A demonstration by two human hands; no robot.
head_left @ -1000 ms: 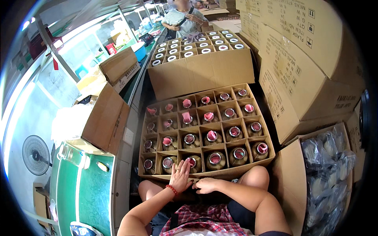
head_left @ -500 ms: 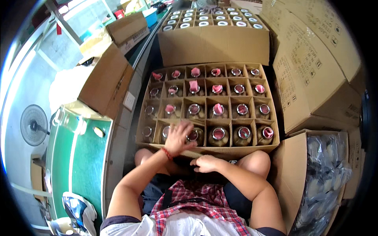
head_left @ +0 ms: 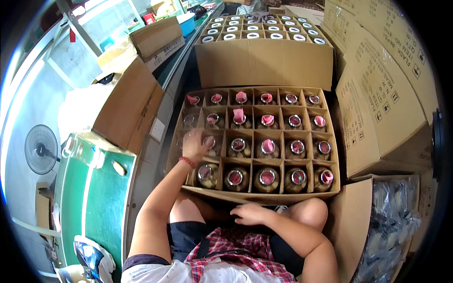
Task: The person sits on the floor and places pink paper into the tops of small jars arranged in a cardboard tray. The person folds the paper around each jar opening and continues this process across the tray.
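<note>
In front of me stands a cardboard box (head_left: pixel 264 196) split by dividers into cells, with a clear glass bottle in each. Pink paper or film (head_left: pixel 239 114) sticks up from some bottle mouths; a bottle (head_left: pixel 265 180) in the near row shows pink inside its neck. My left hand (head_left: pixel 193 145), a red bracelet at its wrist, reaches over the left side with fingers apart. It is at the bottles of the second row from the front and hides part of them; I see nothing held. My right hand (head_left: pixel 248 214) hangs loosely before the box's near edge, fingers slightly bent, nothing visible in it.
Behind stands another divided box (head_left: pixel 264 63) of white-topped bottles; a person (head_left: pixel 252 7) is beyond it. Stacked cartons (head_left: pixel 373 99) rise at right, above an open carton of plastic-wrapped items (head_left: pixel 391 212). A green table (head_left: pixel 106 203) and a fan (head_left: pixel 41 149) are at left.
My left hand has moved left and farther in, from the near row to the second row at the left side. My right hand stays nearly still. The view has shifted slightly.
</note>
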